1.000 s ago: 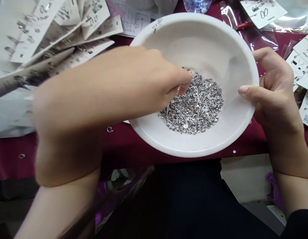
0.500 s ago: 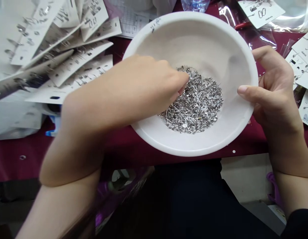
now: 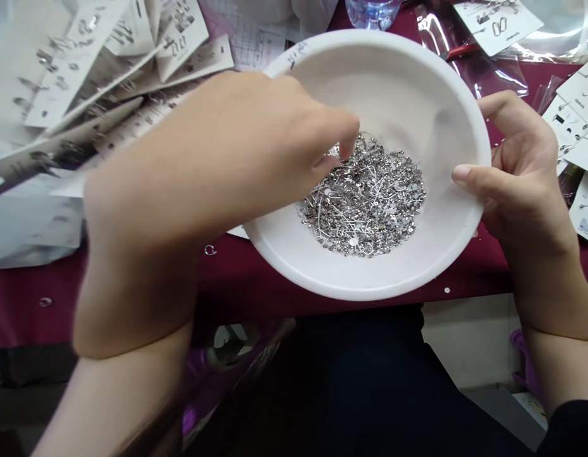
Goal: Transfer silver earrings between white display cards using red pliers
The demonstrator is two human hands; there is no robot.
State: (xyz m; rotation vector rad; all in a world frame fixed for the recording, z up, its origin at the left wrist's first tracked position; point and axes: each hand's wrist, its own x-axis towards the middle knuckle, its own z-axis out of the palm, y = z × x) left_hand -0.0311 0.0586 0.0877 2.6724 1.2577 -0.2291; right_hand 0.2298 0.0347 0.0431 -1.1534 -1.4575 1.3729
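A round white plastic bowl [image 3: 355, 279] is tilted toward me above the table's front edge. My right hand [image 3: 526, 158] grips its right rim, thumb inside and fingers outside. In the bottom of the bowl lies a heap of small silver metal jewellery pieces [image 3: 379, 197], some of them thin curved wires. My left hand [image 3: 279, 133] reaches over the left rim with its back toward me. Its fingers are curled at the upper left of the heap; whatever may be between the fingertips is hidden.
White jewellery cards [image 3: 184, 38] are piled at the left, and more cards [image 3: 579, 120] lie at the right. Behind the bowl are a clear blue-tinted container [image 3: 372, 13] and clear plastic bags [image 3: 498, 79]. A small ring [image 3: 210, 250] lies on the dark red tablecloth [image 3: 146, 298].
My left hand has shifted slightly up and left, its index finger now more bent. The bowl has moved down and left a little with my right hand still on it.
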